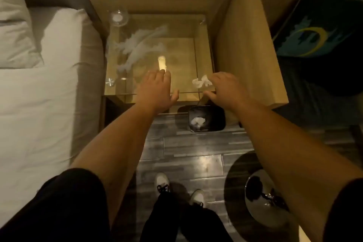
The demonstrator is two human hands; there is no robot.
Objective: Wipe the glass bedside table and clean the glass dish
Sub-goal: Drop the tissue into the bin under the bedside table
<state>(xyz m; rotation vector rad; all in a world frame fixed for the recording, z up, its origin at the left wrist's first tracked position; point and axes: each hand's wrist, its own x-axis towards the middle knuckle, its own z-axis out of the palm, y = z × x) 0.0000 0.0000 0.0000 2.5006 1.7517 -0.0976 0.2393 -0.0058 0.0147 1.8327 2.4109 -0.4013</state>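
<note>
The glass bedside table (182, 31) stands between the bed and a wooden partition, its top marked with whitish smears (137, 45). A round glass dish (118, 18) sits at the far left corner of the top. My left hand (157, 89) lies flat near the front edge, fingers spread, holding nothing. My right hand (225, 90) hovers over the front right corner with a crumpled white tissue (202, 82) at its fingertips. A bright lamp reflection (162, 62) shows on the glass just beyond my left fingers.
A black waste bin (206, 121) with crumpled paper inside stands on the floor under the table's front edge. The bed (39, 94) is at the left, a wooden partition (247, 45) at the right. A chrome stool base (263, 198) is at lower right.
</note>
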